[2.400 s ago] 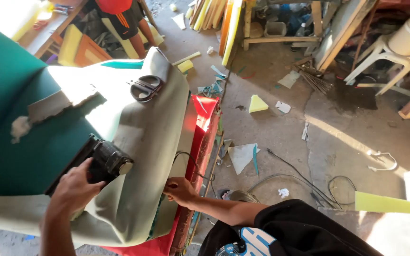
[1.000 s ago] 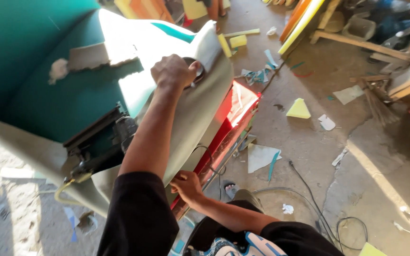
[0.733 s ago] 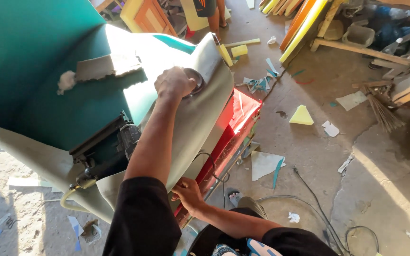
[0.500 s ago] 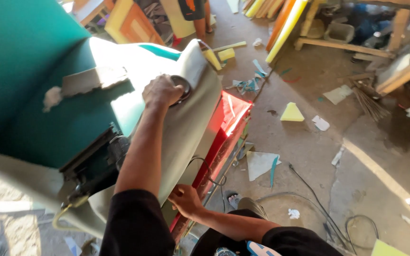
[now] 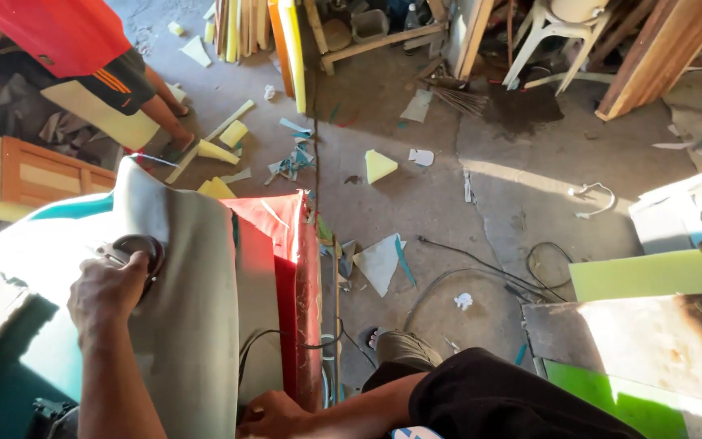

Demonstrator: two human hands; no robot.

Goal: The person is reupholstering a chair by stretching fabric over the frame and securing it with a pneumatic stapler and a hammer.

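Observation:
My left hand (image 5: 111,289) is closed over a dark ring-handled tool (image 5: 141,248) that looks like scissors, lying on a grey-beige fabric sheet (image 5: 197,325). The sheet is draped over a red-sided work surface (image 5: 294,268). Teal fabric (image 5: 10,366) lies under it to the left. My right hand (image 5: 274,415) sits at the bottom edge of the view, fingers curled on the sheet's lower edge beside the red side. A black cord (image 5: 278,341) runs between the two hands.
A person in a red shirt and black shorts (image 5: 58,41) stands at the far left. Yellow foam offcuts (image 5: 379,165) and paper scraps litter the concrete floor. Cables (image 5: 481,272) trail across it. Green boards (image 5: 652,276) lie right, a white plastic chair (image 5: 562,32) behind.
My left hand went from a black machine at the sheet's near edge up to the ring-handled tool and stays there. The view has swung right; the person in red came into view.

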